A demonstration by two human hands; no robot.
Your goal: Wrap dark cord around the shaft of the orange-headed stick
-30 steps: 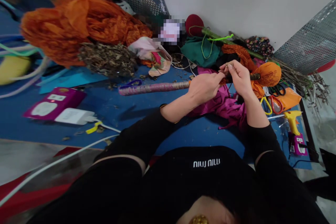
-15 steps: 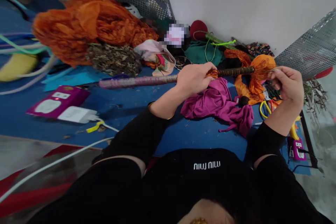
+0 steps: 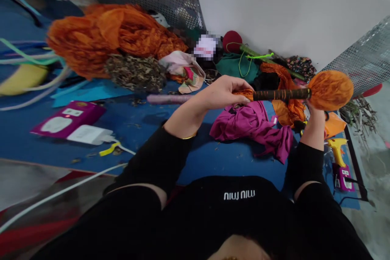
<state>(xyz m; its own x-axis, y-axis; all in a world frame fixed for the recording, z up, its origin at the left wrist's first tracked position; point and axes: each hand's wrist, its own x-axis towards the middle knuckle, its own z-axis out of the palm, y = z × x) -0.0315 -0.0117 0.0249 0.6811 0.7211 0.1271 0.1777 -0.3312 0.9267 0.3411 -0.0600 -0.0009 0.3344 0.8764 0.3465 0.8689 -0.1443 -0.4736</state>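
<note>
A long stick (image 3: pixel 280 94), wrapped dark with orange bands on the right and pale purple on the left, lies level above the blue table. An orange cloth ball (image 3: pixel 331 90) forms its right end. My left hand (image 3: pixel 225 92) is closed round the stick's middle, where orange material shows at the fingertips. My right hand (image 3: pixel 315 109) is under the right end, just below the ball, its fingers mostly hidden behind the stick. Beneath the stick lies a crumpled magenta cloth (image 3: pixel 252 128).
Orange fabric (image 3: pixel 115 36) and dried plant matter (image 3: pixel 135 73) are heaped at the back left. A purple power box (image 3: pixel 68 118) with a white charger sits front left. A yellow glue gun (image 3: pixel 337 150) is at the right edge. A white panel (image 3: pixel 258 12) stands behind.
The stick has shifted right, and its orange ball now shows full and round. My right hand has moved from the ball's far side to beneath the stick's end.
</note>
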